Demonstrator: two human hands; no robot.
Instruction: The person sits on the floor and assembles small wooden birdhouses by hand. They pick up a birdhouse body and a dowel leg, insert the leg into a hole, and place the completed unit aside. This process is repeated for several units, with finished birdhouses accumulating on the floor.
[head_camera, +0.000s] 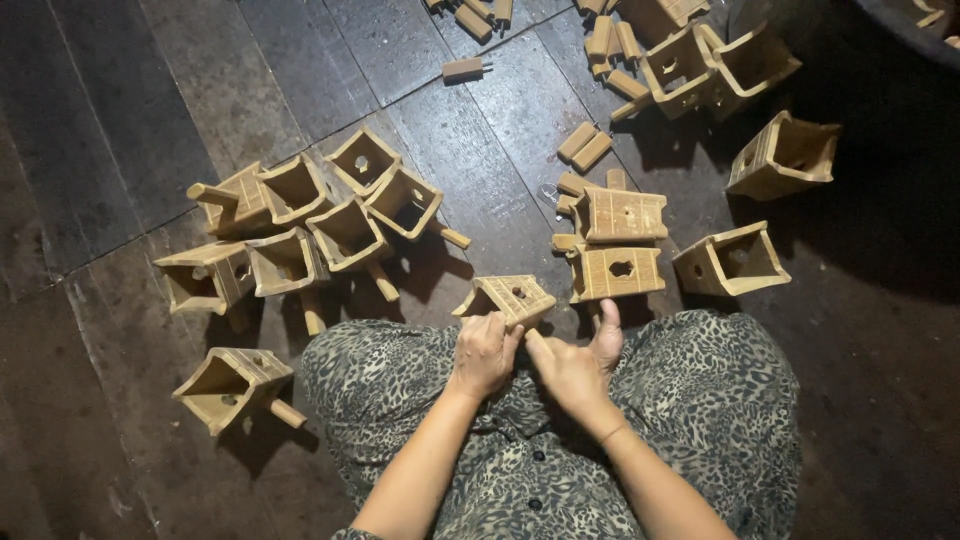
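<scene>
I sit on a dark plank floor in leopard-print clothes. My left hand (485, 352) grips the near edge of a small square wooden box-shaped piece (508, 296), which tilts above my lap and shows a hole in its top face. My right hand (578, 362) is closed beside the left one, thumb raised, its fingers meeting the left hand's under the piece. What the right fingers pinch is hidden.
A cluster of several similar open wooden boxes with pegs (300, 225) lies to my left, one more (228, 385) near my left knee. Two holed boxes (615, 245) stand just ahead. More boxes (735, 262) and loose wooden pegs (585, 145) lie to the right and at the far top.
</scene>
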